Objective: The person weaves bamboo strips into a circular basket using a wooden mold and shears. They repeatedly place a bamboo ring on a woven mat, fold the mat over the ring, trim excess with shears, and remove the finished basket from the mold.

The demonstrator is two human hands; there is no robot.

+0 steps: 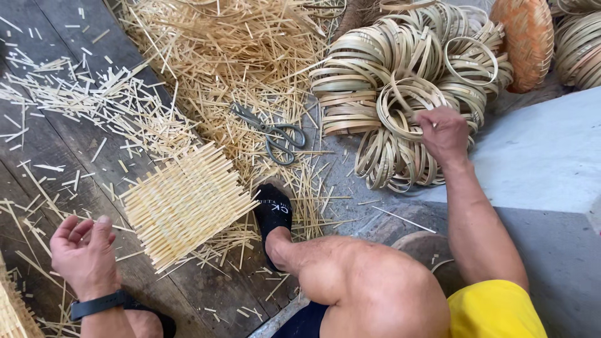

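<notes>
Hands: right hand (pixel 443 133) gripping a bamboo ring (pixel 410 109) from the pile; left hand (pixel 84 250) open, empty.
Light, springy, likely brittle; grip at rim.

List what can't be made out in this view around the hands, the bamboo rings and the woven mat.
- Right hand: fingertips buried among the bamboo rings, so its grip is unclear; head view.
- Left hand: palm faces away; contents unseen.
- Woven mat: its near corner lies under the socked foot.
- Scissors: blade tips lost in strip offcuts.
- Orange basket: cut off by the top edge.
</notes>
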